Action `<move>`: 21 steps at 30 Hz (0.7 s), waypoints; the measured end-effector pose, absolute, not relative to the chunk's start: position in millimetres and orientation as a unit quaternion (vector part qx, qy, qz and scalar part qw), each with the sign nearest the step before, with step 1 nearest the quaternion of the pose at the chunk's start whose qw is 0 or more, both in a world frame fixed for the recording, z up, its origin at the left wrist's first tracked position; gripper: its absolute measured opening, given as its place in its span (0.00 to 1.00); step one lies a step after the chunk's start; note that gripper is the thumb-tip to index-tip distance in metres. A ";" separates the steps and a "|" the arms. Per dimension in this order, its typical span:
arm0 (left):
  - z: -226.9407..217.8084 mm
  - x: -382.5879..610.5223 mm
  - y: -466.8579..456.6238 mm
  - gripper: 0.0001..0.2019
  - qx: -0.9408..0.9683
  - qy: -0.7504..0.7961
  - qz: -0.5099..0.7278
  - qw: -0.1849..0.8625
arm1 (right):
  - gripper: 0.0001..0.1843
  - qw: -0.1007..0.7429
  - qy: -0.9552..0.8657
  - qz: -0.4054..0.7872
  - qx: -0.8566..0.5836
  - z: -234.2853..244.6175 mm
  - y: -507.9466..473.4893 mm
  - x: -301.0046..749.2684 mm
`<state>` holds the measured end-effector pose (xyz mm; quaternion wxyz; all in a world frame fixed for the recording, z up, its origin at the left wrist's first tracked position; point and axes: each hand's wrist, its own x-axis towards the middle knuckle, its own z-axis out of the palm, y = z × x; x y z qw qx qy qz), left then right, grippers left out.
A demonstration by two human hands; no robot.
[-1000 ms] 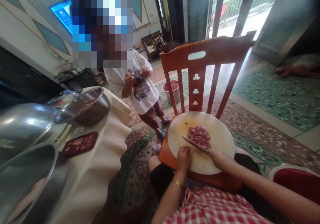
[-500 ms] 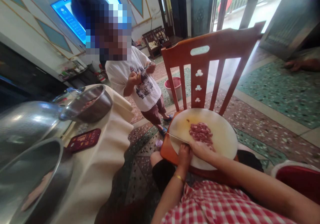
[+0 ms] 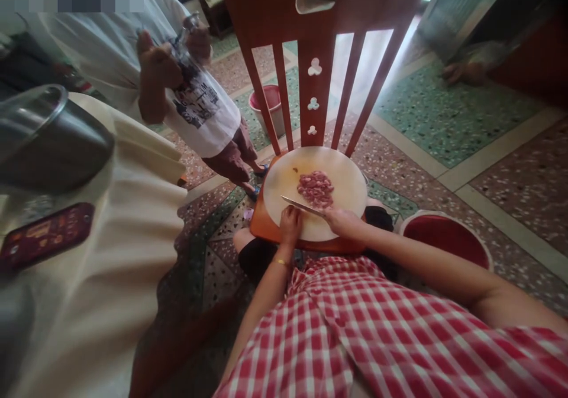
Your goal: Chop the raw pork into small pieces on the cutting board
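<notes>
My right hand [image 3: 346, 223] is closed around the handle of a knife [image 3: 306, 207], whose blade points left over a round pale cutting board [image 3: 350, 176]. Just below the blade, my left hand [image 3: 291, 225] rests at the board's near left part with its fingers curled together; whatever they hold is hidden. A pile of cut red meat [image 3: 316, 188] lies mid-board beyond the knife, and one small scrap sits apart from it. The board is on the seat of a wooden chair [image 3: 315, 93] in front of my knees.
A person in a white T-shirt [image 3: 208, 111] stands left of the chair, holding something shiny. A cloth-covered table [image 3: 142, 191] at left bears a metal bowl [image 3: 66, 144] and a dark red case-like object [image 3: 48, 235]. A red-lined bucket [image 3: 448, 238] is at right; another bucket [image 3: 270, 105] stands behind the chair.
The view has tilted downward and shifted. My left hand has moved left, away from my right hand, along the blade. The standing person appears closer. The knife stays in my right hand.
</notes>
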<state>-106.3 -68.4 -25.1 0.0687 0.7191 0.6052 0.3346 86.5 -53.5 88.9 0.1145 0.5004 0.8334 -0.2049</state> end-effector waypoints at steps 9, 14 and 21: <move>-24.9 -104.8 -67.7 0.07 0.734 0.592 0.324 0.075 | 0.18 0.131 0.828 -0.217 0.500 77.9 -47.5 77.1; -25.8 -106.4 -64.7 0.07 0.742 0.583 0.321 0.077 | 0.17 0.119 0.820 -0.240 0.505 72.4 -25.1 34.4; -24.0 -106.6 -64.5 0.07 0.748 0.582 0.315 0.059 | 0.21 0.104 0.827 -0.236 0.500 73.8 -36.3 66.6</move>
